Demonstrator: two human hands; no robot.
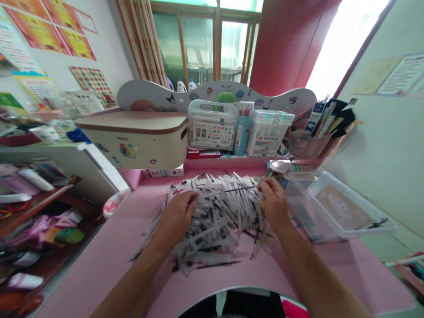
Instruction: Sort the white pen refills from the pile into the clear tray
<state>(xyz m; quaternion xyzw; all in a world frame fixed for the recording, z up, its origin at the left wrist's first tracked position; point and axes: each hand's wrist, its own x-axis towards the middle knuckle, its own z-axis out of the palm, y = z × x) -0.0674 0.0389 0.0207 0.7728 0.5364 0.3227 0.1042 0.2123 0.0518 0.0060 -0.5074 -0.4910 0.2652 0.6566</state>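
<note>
My right hand pinches one end of a thin dark rod, which looks like a pen refill and points left across the heap. Closed fingers of my left hand are at the near end of a translucent plastic tube. The rod's left tip meets or overlaps this tube; whether it sits inside, I cannot tell. Beneath both hands spreads a large loose heap of whitish translucent tubes. Several dark rods lie among them, including a dark rod at the heap's front edge.
Right of the heap, a clear plastic box stands on the pink desk. A lidded cream bin, marker cases and a pen holder line the raised shelf behind. Open shelving stands at left.
</note>
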